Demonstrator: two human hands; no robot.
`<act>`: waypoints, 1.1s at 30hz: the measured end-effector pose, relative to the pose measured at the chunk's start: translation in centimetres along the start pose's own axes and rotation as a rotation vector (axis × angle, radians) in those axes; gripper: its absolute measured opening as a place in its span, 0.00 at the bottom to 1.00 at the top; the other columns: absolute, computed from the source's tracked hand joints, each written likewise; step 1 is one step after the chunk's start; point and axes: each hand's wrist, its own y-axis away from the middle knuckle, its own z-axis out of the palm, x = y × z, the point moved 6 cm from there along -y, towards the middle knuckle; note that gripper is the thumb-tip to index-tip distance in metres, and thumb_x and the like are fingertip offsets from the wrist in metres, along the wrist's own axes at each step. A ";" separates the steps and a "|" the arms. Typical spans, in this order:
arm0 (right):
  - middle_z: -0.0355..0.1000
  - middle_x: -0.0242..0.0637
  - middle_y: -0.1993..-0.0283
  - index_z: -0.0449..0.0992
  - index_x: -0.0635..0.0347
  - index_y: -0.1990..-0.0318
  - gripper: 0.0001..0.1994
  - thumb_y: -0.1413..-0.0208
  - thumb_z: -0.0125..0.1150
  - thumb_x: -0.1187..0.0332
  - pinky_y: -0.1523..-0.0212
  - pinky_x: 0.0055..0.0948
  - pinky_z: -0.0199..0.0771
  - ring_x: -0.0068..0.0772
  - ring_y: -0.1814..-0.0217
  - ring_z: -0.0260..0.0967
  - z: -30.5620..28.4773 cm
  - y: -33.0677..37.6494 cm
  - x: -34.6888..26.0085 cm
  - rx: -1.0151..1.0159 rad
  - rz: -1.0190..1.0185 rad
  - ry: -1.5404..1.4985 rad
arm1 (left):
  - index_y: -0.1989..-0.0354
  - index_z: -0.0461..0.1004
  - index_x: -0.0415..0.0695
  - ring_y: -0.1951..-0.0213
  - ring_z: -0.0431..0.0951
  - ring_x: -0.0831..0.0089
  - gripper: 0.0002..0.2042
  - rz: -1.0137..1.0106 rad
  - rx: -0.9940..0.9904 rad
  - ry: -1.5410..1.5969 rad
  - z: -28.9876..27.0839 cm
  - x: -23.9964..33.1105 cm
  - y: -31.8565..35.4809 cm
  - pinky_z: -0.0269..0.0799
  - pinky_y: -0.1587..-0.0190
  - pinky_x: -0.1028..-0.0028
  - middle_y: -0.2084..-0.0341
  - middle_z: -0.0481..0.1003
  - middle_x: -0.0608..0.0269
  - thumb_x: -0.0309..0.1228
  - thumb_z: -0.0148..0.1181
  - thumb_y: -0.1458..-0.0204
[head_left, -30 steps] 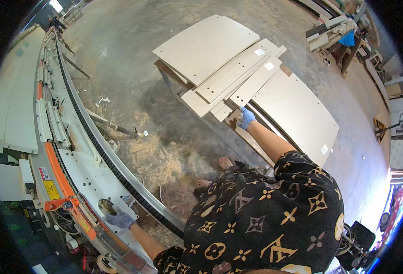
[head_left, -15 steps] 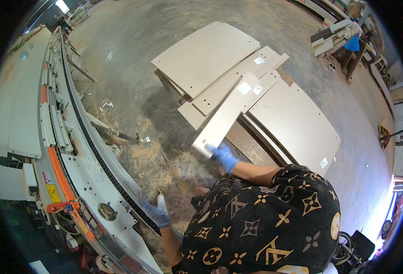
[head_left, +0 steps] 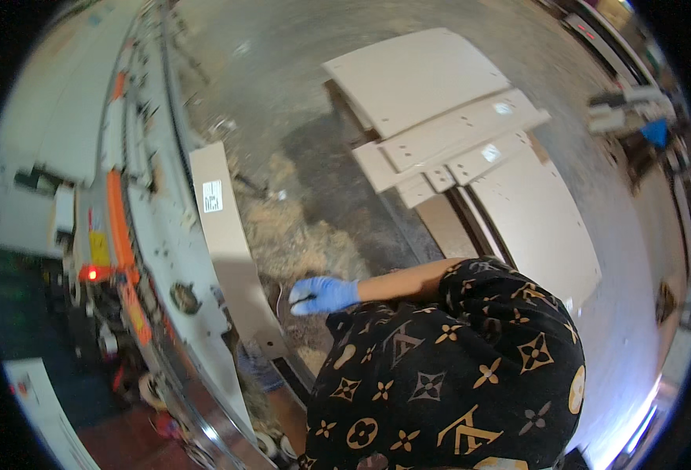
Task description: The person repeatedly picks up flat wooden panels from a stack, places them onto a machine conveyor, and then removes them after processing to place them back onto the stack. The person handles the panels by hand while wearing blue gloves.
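Note:
A long narrow beige board (head_left: 224, 215) with a white label lies along the near side of the machine (head_left: 174, 258), covering part of its black chain track. My left hand (head_left: 257, 370), in a blue glove, is at the board's lower end, close to a small hole. The board hides most of its fingers, and the hand appears to hold the board from beneath. Just right of the board, my right hand (head_left: 326, 296), also blue-gloved, has its fingers loosely bent with a gap at the thumb. Nothing shows in it, and it appears apart from the board.
Large beige panels (head_left: 420, 78) and narrower drilled boards (head_left: 455, 129) lie stacked ahead on the right. Another wide panel (head_left: 537, 211) is nearer me. Sawdust (head_left: 282, 219) covers the floor between stack and machine. A red light (head_left: 92, 274) glows on the machine. Offcuts (head_left: 627, 110) sit far right.
The narrow board has moved left from the stack to the machine's edge. My right hand has let go of it and come left; my left hand is now at its lower end. The view has turned left.

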 end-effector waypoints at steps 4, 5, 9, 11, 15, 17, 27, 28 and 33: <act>0.71 0.33 0.59 0.74 0.59 0.57 0.13 0.44 0.56 0.61 0.54 0.27 0.69 0.27 0.57 0.68 -0.8 1.9 2.2 -0.062 0.185 -0.239 | 0.54 0.70 0.33 0.65 0.72 0.74 0.21 -0.124 0.318 -0.100 -9.9 0.4 6.7 0.70 0.61 0.74 0.67 0.73 0.60 0.41 0.51 0.45; 0.71 0.32 0.59 0.75 0.59 0.58 0.12 0.43 0.56 0.61 0.55 0.27 0.69 0.27 0.57 0.68 -1.2 1.9 2.6 0.009 0.149 -0.080 | 0.55 0.70 0.33 0.66 0.72 0.74 0.21 -0.173 0.412 0.086 -12.1 0.3 8.4 0.70 0.62 0.74 0.67 0.73 0.61 0.42 0.52 0.45; 0.72 0.33 0.62 0.74 0.63 0.58 0.13 0.43 0.57 0.62 0.55 0.28 0.70 0.25 0.57 0.68 -4.0 3.8 6.1 0.197 0.309 -0.088 | 0.56 0.72 0.33 0.65 0.70 0.75 0.21 -0.099 0.464 -0.317 -16.8 -0.2 9.8 0.67 0.60 0.74 0.66 0.74 0.63 0.42 0.56 0.47; 0.72 0.32 0.62 0.73 0.62 0.57 0.12 0.43 0.57 0.63 0.57 0.27 0.72 0.24 0.58 0.68 -3.8 4.8 7.0 0.169 0.372 -0.210 | 0.56 0.72 0.33 0.64 0.69 0.75 0.22 -0.104 0.478 -0.334 -20.0 -1.3 10.3 0.66 0.59 0.74 0.65 0.73 0.63 0.42 0.57 0.48; 0.71 0.31 0.63 0.72 0.62 0.58 0.12 0.43 0.56 0.63 0.61 0.27 0.74 0.23 0.61 0.69 -3.8 5.8 7.2 0.238 0.412 -0.257 | 0.57 0.74 0.34 0.63 0.69 0.75 0.22 -0.098 0.466 -0.163 -23.8 -4.7 6.6 0.66 0.57 0.74 0.66 0.74 0.63 0.43 0.59 0.49; 0.72 0.32 0.63 0.72 0.62 0.58 0.12 0.43 0.56 0.64 0.61 0.26 0.74 0.23 0.61 0.69 -3.8 6.0 7.3 0.283 0.466 -0.229 | 0.59 0.75 0.34 0.63 0.70 0.74 0.21 -0.178 0.450 0.111 -24.5 -5.7 4.8 0.66 0.57 0.73 0.65 0.75 0.64 0.43 0.60 0.50; 0.73 0.37 0.60 0.71 0.62 0.56 0.11 0.42 0.54 0.65 0.59 0.30 0.74 0.29 0.59 0.71 -2.6 5.4 8.1 0.258 0.427 -0.276 | 0.46 0.69 0.61 0.40 0.59 0.55 0.27 -0.073 0.807 -1.377 -22.8 3.7 1.7 0.50 0.39 0.57 0.40 0.60 0.55 0.49 0.62 0.58; 0.73 0.37 0.60 0.71 0.62 0.56 0.11 0.41 0.54 0.65 0.59 0.30 0.74 0.29 0.60 0.71 -2.6 5.5 8.3 0.271 0.413 -0.294 | 0.44 0.67 0.64 0.40 0.58 0.57 0.27 -0.072 0.753 -1.455 -22.2 3.3 1.2 0.48 0.38 0.55 0.40 0.60 0.57 0.50 0.61 0.56; 0.73 0.34 0.63 0.73 0.63 0.58 0.12 0.44 0.57 0.64 0.63 0.28 0.75 0.25 0.62 0.70 -2.5 5.9 9.3 0.303 0.464 -0.289 | 0.43 0.65 0.69 0.40 0.58 0.62 0.23 -0.215 0.881 -1.454 -24.2 2.8 -0.7 0.45 0.38 0.56 0.38 0.57 0.67 0.51 0.52 0.50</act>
